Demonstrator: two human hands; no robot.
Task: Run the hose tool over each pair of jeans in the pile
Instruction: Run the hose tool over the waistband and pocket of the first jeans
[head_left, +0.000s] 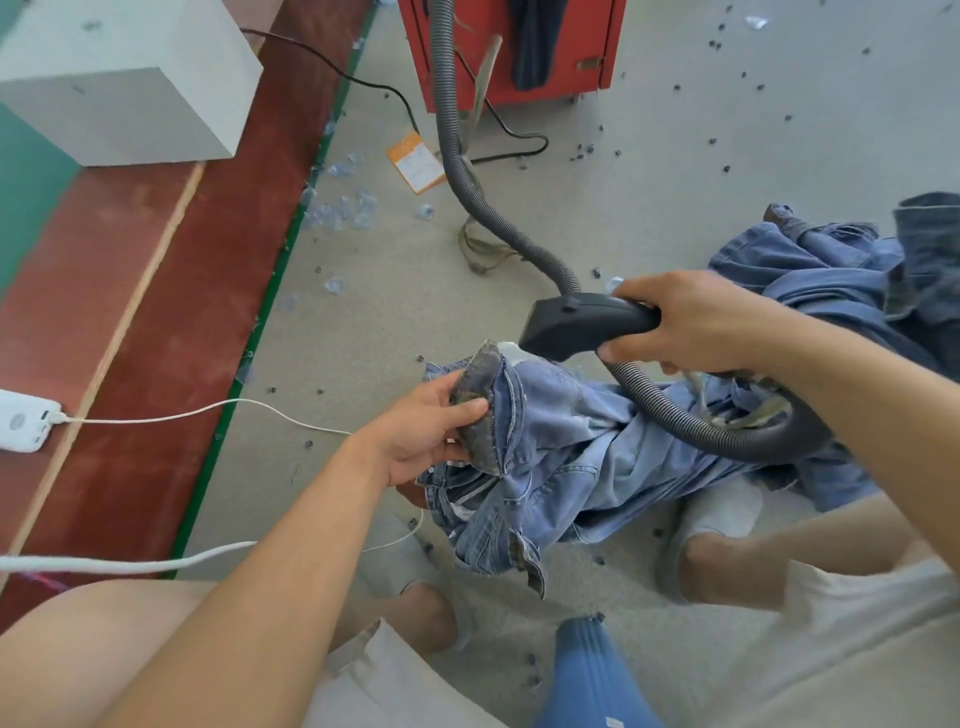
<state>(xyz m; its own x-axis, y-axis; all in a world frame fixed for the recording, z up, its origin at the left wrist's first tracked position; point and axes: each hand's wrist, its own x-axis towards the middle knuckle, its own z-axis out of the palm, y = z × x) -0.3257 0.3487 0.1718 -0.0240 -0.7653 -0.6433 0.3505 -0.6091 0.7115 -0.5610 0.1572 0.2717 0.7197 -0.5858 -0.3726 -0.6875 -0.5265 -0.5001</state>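
— On the workshop floor: the left hand (431, 434) is gripping a pair of jeans (550, 457) by its dark folded edge while the right hand (691, 322), wrapped around the hose tool (587, 325), is bringing the nozzle over them. How much is left?

— Seemingly plenty; the pile (841, 280) is waiting behind, and the looping hose (717, 421) is lying across the denim, likely snagging.

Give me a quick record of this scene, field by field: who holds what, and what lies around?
left hand: grips a fold of the jeans
right hand: grips the black hose tool
tool head: just above the jeans, contact unclear
hose: runs back to the red machine
pile: more jeans at right
floor: scattered thread bits, an orange tag
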